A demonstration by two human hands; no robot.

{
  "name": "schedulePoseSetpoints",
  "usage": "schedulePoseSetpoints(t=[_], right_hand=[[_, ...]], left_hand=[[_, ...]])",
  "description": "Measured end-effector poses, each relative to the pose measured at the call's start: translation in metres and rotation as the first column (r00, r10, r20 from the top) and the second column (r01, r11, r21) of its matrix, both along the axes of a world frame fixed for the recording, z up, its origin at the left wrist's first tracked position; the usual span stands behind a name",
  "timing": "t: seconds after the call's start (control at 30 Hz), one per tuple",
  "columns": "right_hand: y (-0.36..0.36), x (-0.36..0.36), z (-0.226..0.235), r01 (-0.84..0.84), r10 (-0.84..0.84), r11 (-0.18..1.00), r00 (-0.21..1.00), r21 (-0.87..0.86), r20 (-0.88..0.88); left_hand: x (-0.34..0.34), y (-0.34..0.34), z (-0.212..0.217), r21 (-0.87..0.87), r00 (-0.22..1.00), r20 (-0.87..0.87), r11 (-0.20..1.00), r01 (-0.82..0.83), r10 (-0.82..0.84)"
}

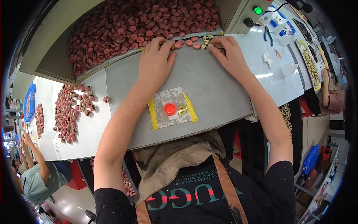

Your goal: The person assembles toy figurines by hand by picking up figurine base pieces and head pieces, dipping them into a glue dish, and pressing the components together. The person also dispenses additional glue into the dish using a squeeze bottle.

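Note:
My left hand [156, 63] rests palm down at the front edge of a large heap of bumpy pink cup-shaped pieces [149, 26]. Its fingers are bent, the thumb stands apart, and the index fingertip is beside loose pink pieces [189, 43]. To the right, my right hand [232, 56] is curled, thumb and fingers around something small and dark, mostly hidden. Small cream-and-black blocks [204, 46] lie by its fingertips. Nearer me, a speckled square plate [173, 93] with yellow tape strips carries a glowing red round piece [170, 109] and a gold-coloured disc [182, 109].
Pink balls, some showing cream parts, form a pile [69, 115] at left. A panel with a green light [258, 10] borders the heap on the right. Pliers [267, 34] and a white crumpled scrap [267, 59] lie beyond. Other people sit at both sides.

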State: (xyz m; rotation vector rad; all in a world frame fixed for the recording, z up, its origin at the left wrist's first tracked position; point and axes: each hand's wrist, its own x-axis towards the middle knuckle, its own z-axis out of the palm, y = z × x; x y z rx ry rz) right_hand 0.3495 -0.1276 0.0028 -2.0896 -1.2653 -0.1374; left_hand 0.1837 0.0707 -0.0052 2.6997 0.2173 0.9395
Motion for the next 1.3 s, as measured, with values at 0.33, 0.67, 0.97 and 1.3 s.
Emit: schedulePoseSetpoints(t=[0.33,0.67,0.97,1.3], right_hand=[[0.002,0.023,-0.015,0.226,-0.224,0.974,0.957,0.008,0.187],[-0.017,-0.027,0.025,0.000,0.000,1.000,0.995,-0.001,0.096],[-0.005,-0.056,0.017,-0.035,0.125,0.976,0.899,-0.215,0.421],[0.000,-0.104,0.020,-0.059,0.185,0.941,0.915,-0.333,0.359]], left_hand=[[-0.026,-0.004,0.000,-0.287,0.997,0.020,0.954,0.082,-0.080],[-0.097,0.021,0.007,-0.340,0.991,-0.125,0.940,0.005,-0.051],[-0.156,0.014,0.021,-0.409,0.973,-0.219,0.900,-0.153,0.065],[-0.182,-0.048,0.032,-0.997,0.994,0.067,0.041,0.064,0.091]])
